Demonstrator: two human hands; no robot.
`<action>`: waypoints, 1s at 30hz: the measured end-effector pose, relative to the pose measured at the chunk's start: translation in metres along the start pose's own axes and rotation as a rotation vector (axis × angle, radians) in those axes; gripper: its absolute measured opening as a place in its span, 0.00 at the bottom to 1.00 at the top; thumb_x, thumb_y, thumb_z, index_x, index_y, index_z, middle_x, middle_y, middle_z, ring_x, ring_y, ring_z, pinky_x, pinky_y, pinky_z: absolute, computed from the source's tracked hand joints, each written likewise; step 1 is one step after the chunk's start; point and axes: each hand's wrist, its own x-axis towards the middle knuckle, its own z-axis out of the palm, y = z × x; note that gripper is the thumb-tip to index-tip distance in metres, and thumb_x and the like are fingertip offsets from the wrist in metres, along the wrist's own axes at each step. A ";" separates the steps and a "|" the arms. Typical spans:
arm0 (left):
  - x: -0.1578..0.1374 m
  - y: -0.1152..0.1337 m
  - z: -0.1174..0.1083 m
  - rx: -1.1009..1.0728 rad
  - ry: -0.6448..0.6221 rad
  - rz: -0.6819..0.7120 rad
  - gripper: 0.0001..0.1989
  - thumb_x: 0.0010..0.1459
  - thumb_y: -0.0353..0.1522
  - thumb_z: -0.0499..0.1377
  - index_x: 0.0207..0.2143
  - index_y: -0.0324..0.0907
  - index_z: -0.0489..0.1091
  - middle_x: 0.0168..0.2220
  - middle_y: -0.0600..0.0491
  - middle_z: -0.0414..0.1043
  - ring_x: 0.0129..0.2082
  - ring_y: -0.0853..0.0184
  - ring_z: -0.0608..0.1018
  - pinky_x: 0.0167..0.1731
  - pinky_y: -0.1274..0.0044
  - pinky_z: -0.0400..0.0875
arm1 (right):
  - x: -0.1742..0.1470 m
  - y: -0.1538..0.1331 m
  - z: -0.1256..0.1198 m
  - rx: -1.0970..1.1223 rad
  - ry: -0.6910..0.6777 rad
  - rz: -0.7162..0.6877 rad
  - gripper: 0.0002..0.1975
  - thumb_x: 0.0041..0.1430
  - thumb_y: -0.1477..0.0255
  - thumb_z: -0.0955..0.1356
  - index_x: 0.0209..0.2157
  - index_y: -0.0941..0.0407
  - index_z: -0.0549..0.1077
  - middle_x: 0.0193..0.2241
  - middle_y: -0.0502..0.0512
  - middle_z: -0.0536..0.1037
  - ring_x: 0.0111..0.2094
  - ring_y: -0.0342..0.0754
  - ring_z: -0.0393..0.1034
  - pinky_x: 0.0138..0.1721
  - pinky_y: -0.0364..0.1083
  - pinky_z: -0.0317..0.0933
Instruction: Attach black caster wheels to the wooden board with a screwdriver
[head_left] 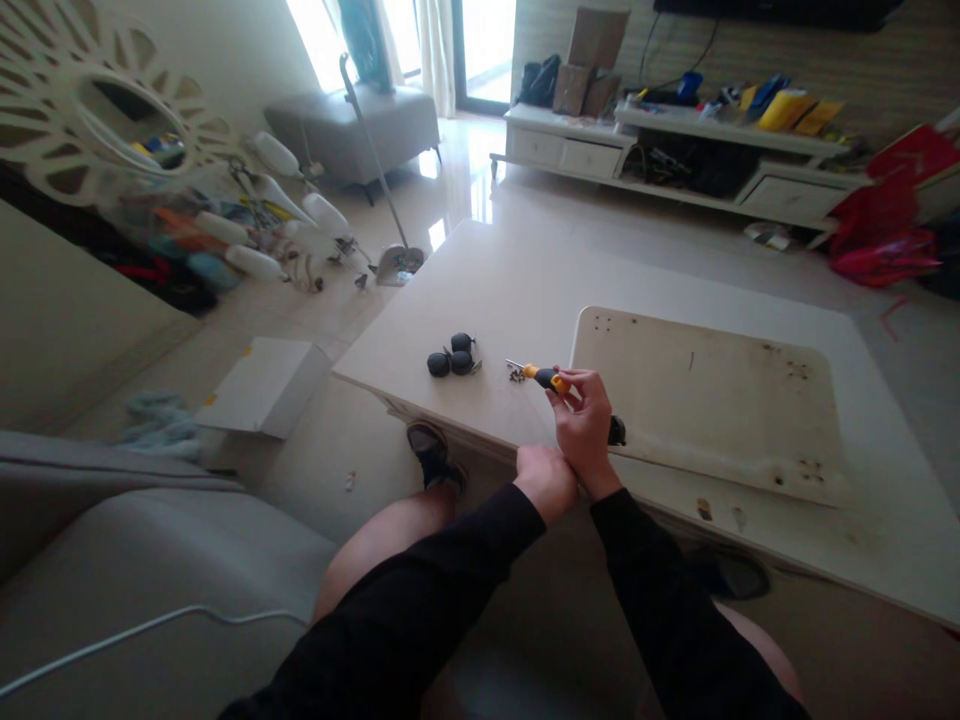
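Observation:
My right hand (585, 420) grips a yellow-and-black screwdriver (546, 378), whose metal shaft points left over the white table (525, 290). Just under the shaft lies a small pile of dark screws (516, 377). My left hand (549, 482) is closed, pressed near my right wrist at the table's front edge; what its fingers hold, if anything, is hidden. To the left sit three black caster wheels (460, 362) with metal stems. A cream board (705, 400) with screw holes near its corners lies on the right, and a black caster-like part (616, 431) shows at its near left corner, partly behind my right hand.
A white box (259, 385) stands on the floor at left, near a grey sofa (165, 560). Beyond the table are a long-handled dustpan (401, 262), a grey bench (360, 135) and a cluttered TV cabinet (675, 150). Red bags (885, 240) lie at right.

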 end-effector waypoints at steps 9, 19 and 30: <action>-0.004 0.005 -0.007 0.013 -0.071 -0.041 0.13 0.72 0.35 0.61 0.52 0.45 0.84 0.55 0.42 0.84 0.57 0.51 0.84 0.57 0.66 0.78 | -0.002 0.005 -0.002 0.002 0.009 0.026 0.09 0.60 0.71 0.75 0.41 0.51 0.74 0.47 0.54 0.78 0.56 0.53 0.80 0.54 0.59 0.81; 0.008 0.000 -0.021 -0.014 0.083 -0.082 0.18 0.70 0.39 0.60 0.51 0.39 0.83 0.51 0.36 0.85 0.53 0.47 0.86 0.50 0.65 0.81 | 0.017 -0.034 -0.036 0.146 0.281 0.008 0.18 0.54 0.67 0.80 0.44 0.53 0.76 0.45 0.53 0.81 0.49 0.49 0.82 0.53 0.55 0.81; 0.033 -0.040 -0.047 -0.662 0.618 0.002 0.12 0.63 0.27 0.64 0.49 0.39 0.78 0.49 0.44 0.85 0.42 0.62 0.85 0.45 0.72 0.79 | 0.030 -0.033 -0.148 0.330 0.651 0.153 0.27 0.40 0.60 0.85 0.39 0.52 0.75 0.41 0.46 0.74 0.44 0.44 0.77 0.37 0.48 0.84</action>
